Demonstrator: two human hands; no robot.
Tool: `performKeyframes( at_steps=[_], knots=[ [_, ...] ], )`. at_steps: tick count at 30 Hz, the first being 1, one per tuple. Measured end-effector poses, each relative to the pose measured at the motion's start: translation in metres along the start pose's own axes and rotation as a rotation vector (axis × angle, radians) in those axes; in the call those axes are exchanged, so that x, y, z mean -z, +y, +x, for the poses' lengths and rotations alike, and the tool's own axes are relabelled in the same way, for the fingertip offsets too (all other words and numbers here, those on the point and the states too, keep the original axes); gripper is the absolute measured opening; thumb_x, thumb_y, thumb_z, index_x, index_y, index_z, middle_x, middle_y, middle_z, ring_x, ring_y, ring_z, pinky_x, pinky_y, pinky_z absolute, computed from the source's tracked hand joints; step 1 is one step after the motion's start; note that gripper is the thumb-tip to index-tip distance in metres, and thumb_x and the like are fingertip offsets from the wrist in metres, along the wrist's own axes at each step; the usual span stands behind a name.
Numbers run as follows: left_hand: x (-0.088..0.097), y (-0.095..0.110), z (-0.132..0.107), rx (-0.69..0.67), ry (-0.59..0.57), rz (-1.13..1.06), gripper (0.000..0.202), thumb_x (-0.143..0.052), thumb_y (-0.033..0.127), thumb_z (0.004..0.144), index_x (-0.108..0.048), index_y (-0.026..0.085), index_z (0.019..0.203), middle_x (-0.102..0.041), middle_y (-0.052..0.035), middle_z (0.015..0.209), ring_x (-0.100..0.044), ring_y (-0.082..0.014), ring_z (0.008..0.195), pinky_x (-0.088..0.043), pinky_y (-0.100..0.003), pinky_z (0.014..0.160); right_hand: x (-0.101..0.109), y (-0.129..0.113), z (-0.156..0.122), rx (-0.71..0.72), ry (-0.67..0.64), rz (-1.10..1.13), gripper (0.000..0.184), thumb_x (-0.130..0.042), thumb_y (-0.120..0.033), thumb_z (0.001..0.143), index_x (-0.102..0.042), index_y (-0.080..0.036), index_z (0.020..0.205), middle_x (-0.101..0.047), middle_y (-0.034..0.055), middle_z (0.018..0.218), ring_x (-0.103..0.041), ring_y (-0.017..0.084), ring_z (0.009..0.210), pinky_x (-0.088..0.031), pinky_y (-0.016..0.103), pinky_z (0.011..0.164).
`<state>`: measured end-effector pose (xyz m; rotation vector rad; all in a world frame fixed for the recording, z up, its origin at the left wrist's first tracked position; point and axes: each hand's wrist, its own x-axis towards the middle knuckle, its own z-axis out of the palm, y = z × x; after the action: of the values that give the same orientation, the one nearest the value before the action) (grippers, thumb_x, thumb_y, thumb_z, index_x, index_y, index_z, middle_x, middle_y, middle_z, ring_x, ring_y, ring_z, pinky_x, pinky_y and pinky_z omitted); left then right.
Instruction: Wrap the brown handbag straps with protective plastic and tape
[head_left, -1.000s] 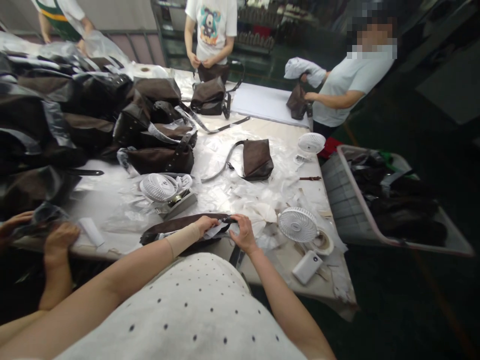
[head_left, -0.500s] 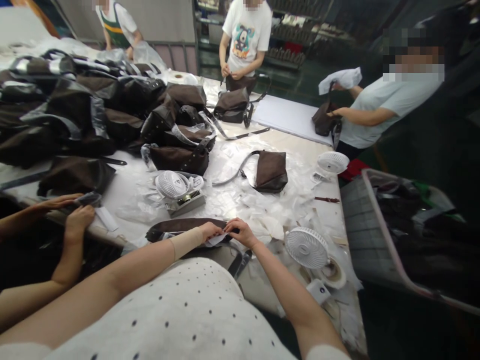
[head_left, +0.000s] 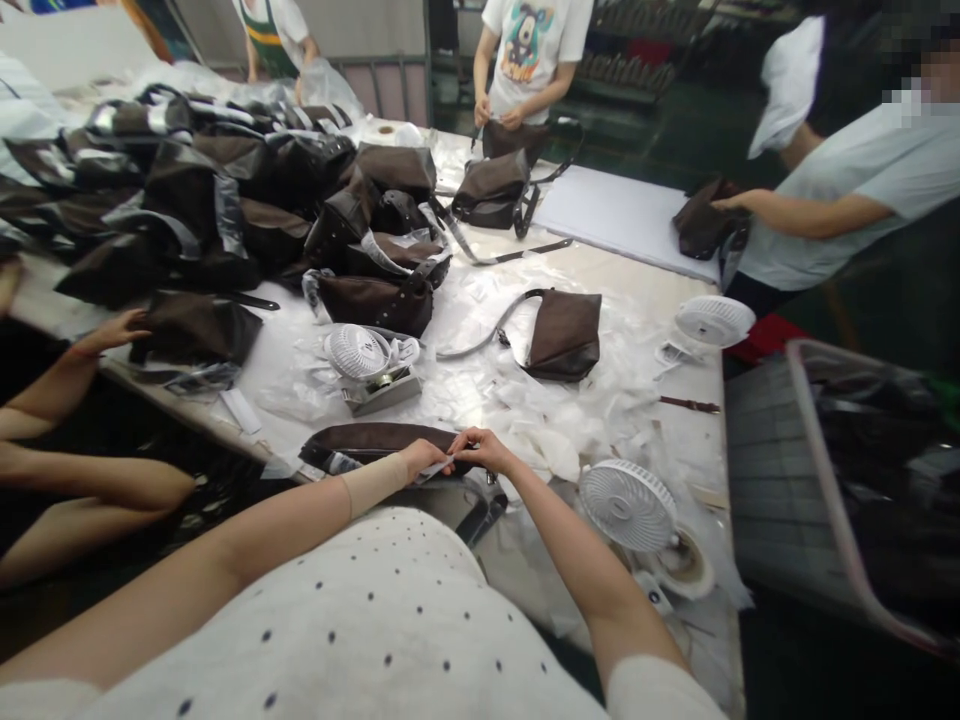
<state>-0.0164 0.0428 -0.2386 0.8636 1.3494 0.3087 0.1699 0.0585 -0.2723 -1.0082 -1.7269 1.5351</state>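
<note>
In the head view a dark brown bag (head_left: 360, 440) lies at the near table edge, right in front of me. At its right end my left hand (head_left: 424, 460) is closed on a small white sheet (head_left: 436, 470), thin like paper or film. My right hand (head_left: 480, 450) pinches the same sheet, its fingertips meeting those of the left over the bag. Whether the sheet is joined to the bag I cannot tell. A dark strap (head_left: 481, 512) hangs below my right wrist.
Brown bags (head_left: 195, 200) are heaped at the left. A tape dispenser (head_left: 386, 390) and a white fan (head_left: 358, 352) stand ahead; another fan (head_left: 628, 503) is by my right forearm. Plastic scraps (head_left: 465, 385) litter the table. A grey bin (head_left: 772, 480) stands right. Co-workers surround the table.
My view has turned slightly left. My hands stay together on the white sheet. The co-worker at right has raised a white sheet; the neighbour's hands at left have come apart.
</note>
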Motion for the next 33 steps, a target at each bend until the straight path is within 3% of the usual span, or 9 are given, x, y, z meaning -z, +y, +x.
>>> performKeyframes(
  at_steps=[10, 13, 19, 28, 33],
  knots=[
    [-0.005, -0.001, -0.002, -0.003, 0.029, 0.023, 0.012, -0.061, 0.011, 0.062, -0.070, 0.009, 0.054, -0.060, -0.0040, 0.047, -0.044, -0.0099, 0.043, -0.029, -0.024, 0.046, 0.006, 0.000, 0.012, -0.017, -0.197, 0.007, 0.021, -0.072, -0.036, 0.066, -0.071, -0.017, 0.073, -0.073, 0.0038, 0.079, -0.065, 0.018, 0.078, -0.050, 0.032, 0.079],
    [-0.003, -0.001, -0.006, 0.029, 0.009, 0.025, 0.011, -0.063, 0.015, 0.061, -0.071, 0.010, 0.056, -0.061, -0.0036, 0.049, -0.045, -0.0099, 0.044, -0.029, -0.024, 0.045, 0.006, -0.002, 0.014, -0.030, -0.200, -0.020, 0.019, -0.073, -0.034, 0.065, -0.072, -0.016, 0.074, -0.072, 0.0025, 0.074, -0.064, 0.017, 0.073, -0.051, 0.030, 0.074],
    [0.011, -0.006, -0.022, 0.069, -0.035, 0.036, 0.024, -0.065, 0.024, 0.061, -0.075, 0.010, 0.077, -0.058, -0.0005, 0.054, -0.037, -0.0068, 0.042, -0.015, -0.022, 0.040, 0.004, -0.001, 0.013, -0.005, -0.188, -0.050, 0.016, -0.070, -0.031, 0.067, -0.071, -0.016, 0.073, -0.071, 0.0025, 0.074, -0.063, 0.017, 0.072, -0.049, 0.030, 0.075],
    [0.009, -0.019, -0.044, -0.059, 0.036, -0.115, 0.024, -0.064, 0.017, 0.059, -0.051, 0.018, 0.079, -0.068, -0.0042, 0.066, -0.050, -0.0096, 0.046, -0.024, -0.019, 0.041, 0.002, 0.009, 0.014, 0.006, -0.167, -0.042, 0.011, -0.070, -0.025, 0.064, -0.071, -0.016, 0.070, -0.070, 0.0007, 0.070, -0.061, 0.015, 0.067, -0.049, 0.027, 0.069],
    [0.010, -0.023, -0.045, -0.022, 0.008, -0.221, 0.018, -0.061, 0.018, 0.059, -0.058, 0.012, 0.076, -0.067, -0.0070, 0.068, -0.047, -0.0076, 0.046, -0.028, -0.019, 0.042, 0.002, 0.014, 0.015, -0.003, -0.173, -0.055, 0.010, -0.069, -0.025, 0.064, -0.070, -0.016, 0.069, -0.069, -0.0002, 0.068, -0.059, 0.014, 0.066, -0.047, 0.026, 0.067]
  ],
)
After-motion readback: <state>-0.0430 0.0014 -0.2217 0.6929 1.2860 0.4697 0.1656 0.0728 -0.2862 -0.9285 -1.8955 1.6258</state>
